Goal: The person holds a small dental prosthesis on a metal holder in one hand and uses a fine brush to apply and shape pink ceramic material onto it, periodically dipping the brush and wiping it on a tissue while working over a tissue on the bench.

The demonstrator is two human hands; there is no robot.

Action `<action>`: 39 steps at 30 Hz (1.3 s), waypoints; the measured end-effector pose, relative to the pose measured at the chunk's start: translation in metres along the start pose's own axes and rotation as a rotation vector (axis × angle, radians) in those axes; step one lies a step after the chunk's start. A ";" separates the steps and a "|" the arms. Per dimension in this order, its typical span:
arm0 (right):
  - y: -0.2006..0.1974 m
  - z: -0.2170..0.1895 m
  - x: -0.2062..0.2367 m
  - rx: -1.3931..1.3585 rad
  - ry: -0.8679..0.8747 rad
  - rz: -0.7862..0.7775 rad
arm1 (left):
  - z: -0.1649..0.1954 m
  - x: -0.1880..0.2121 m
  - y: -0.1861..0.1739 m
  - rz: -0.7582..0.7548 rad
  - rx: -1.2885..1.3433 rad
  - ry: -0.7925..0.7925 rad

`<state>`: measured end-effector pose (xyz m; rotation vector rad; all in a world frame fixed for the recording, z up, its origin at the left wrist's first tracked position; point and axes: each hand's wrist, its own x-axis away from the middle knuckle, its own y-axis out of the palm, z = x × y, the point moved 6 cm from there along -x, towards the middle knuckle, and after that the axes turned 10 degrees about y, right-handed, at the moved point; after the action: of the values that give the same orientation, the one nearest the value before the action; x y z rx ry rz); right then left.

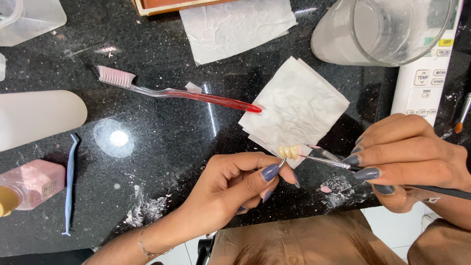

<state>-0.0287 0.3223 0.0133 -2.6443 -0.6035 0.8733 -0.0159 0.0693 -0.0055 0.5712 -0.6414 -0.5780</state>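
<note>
Left edge of black tabletop (162, 162): pink bottle (30, 184), blue pick (70, 184). Red toothbrush (176, 92) further in, w/ bristles pointing left. Near front edge, left hand (235, 184) pinching wire stem of small tooth bridge (289, 151), held over folded tissue (297, 105). Right hand (407, 157) pinching thin brush (338, 163), long axis running left-right, tip touching bridge from right. Hands just beside each other.

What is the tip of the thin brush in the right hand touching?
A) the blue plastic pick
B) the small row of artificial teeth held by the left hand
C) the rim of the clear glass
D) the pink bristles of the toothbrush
B: the thin brush in the right hand reaches to the row of artificial teeth that the left hand holds over the white tissue.
</note>
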 end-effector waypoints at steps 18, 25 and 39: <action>-0.002 0.000 0.005 -0.018 0.017 -0.018 | 0.001 0.000 0.000 0.002 -0.029 -0.007; 0.002 0.003 0.007 -0.007 -0.014 0.016 | 0.001 0.000 -0.001 0.010 -0.030 -0.015; -0.003 0.002 0.003 -0.008 -0.032 0.185 | 0.002 0.001 -0.001 0.008 -0.012 -0.006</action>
<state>-0.0283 0.3271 0.0118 -2.7310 -0.3749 0.9677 -0.0173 0.0678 -0.0042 0.5557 -0.6456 -0.5757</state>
